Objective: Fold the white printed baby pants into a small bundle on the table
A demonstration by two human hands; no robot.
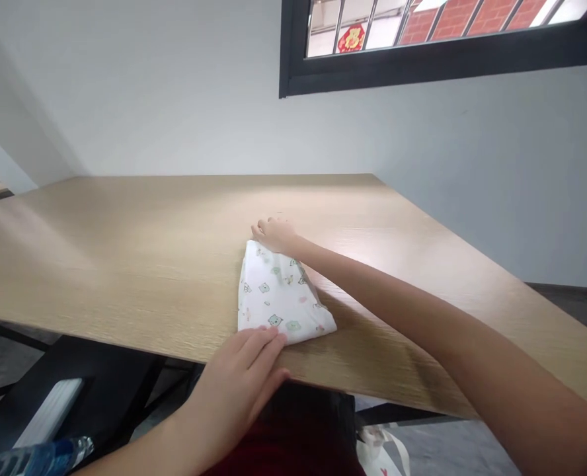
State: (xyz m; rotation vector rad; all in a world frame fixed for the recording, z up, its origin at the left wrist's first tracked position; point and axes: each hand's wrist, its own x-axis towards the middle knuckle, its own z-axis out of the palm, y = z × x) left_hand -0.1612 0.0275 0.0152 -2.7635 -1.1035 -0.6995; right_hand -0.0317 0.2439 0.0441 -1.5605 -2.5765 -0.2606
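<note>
A small folded white cloth (278, 294) printed with little animal figures lies near the front edge of a light wooden table (125, 264). My left hand (246, 373) rests flat at the table's near edge, its outstretched fingertips pressing the cloth's near end. My right hand (273, 233) reaches across to the cloth's far end, with its fingers curled down onto that edge. The right forearm runs along the cloth's right side. Whether the right fingers pinch the fabric or only press on it is not clear.
The table stands against a grey wall under a dark-framed window (422, 59). A clear plastic bottle (36, 457) shows at the bottom left beside a black seat. A white bag (380, 453) lies on the floor below the table's edge.
</note>
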